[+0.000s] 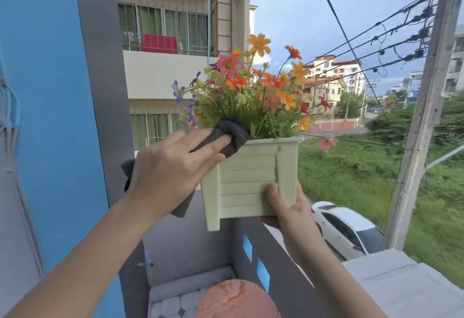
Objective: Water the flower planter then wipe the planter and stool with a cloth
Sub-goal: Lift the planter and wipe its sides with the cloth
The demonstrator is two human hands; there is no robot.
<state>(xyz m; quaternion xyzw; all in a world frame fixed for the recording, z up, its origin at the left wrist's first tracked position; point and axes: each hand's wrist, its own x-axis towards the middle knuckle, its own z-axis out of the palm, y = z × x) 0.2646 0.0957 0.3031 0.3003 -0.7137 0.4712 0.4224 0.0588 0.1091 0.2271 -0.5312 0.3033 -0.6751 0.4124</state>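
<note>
A pale green square planter full of orange, pink and purple flowers is lifted up in front of me, above the balcony wall. My right hand grips it from below at its lower right corner, thumb on the front face. My left hand holds a dark grey cloth and presses it over the planter's upper left rim; the cloth's tail hangs below my palm. The round reddish stool stands below at the bottom of the view, its top looking wet.
A grey balcony wall with blue openings runs below the planter. A blue and grey pillar stands at my left. Beyond the wall are a white car, a concrete utility pole with cables, and buildings.
</note>
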